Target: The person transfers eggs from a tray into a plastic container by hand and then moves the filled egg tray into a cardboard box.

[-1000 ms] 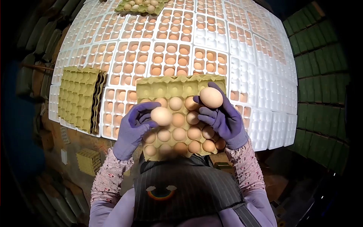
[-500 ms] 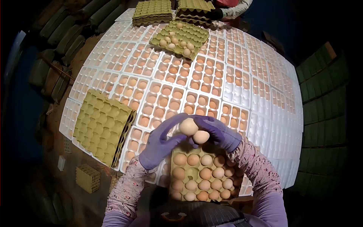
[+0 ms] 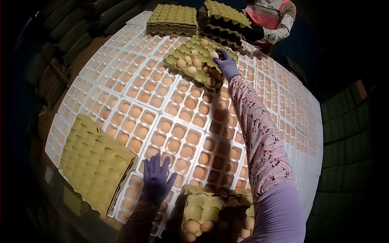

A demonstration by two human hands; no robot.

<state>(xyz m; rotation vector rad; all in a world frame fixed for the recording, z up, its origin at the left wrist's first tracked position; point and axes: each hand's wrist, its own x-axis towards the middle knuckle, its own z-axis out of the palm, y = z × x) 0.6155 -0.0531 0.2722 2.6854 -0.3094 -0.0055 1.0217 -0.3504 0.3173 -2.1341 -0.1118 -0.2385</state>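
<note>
Our gloved right hand [image 3: 225,65] pinches one pale egg [image 3: 213,55] over a yellow-green pulp tray [image 3: 177,56] holding about nine; our left hand [image 3: 156,181] lies splayed, empty, on white plastic trays [image 3: 121,81].

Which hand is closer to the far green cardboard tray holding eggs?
Right. The right hand holds a pale egg over that tray; the left hand rests far off on white trays.

Plastic trays [image 3: 170,121] cover the table edge to edge. Carton stack [image 3: 97,162] on the near-left corner, filled carton [image 3: 206,210] at the near edge. Part-filled carton [image 3: 184,54] toward the far edge, two carton stacks [image 3: 172,18] behind it.
</note>
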